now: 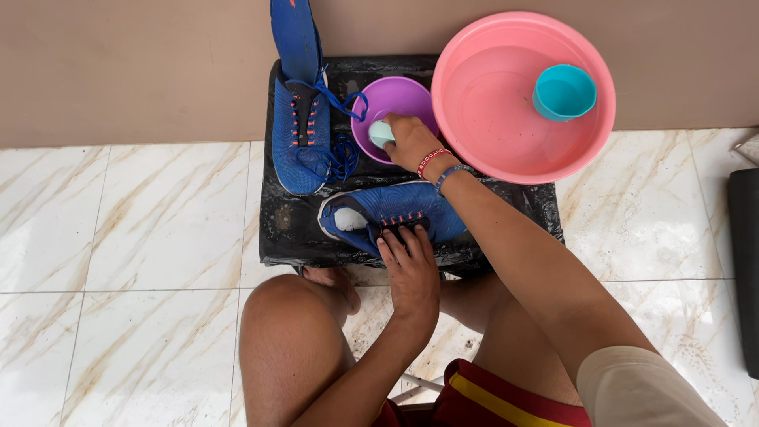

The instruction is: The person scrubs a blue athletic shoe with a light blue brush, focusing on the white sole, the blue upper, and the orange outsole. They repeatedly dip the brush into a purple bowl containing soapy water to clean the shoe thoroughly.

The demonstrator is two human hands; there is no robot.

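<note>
Now the left hand [411, 273] presses flat, fingers spread, on the laces of the blue shoe [395, 213] lying on its side on the black plastic sheet [278, 221]. The right hand [411, 142] closes around a pale green sponge [380, 133] at the rim of the purple bowl [403, 95]. That bowl sits touching the pink basin [474, 150]; a careless pull could tip it and wet the second shoe [299, 134] just beside it. Soapy fingers might also slip off the shoe.
</note>
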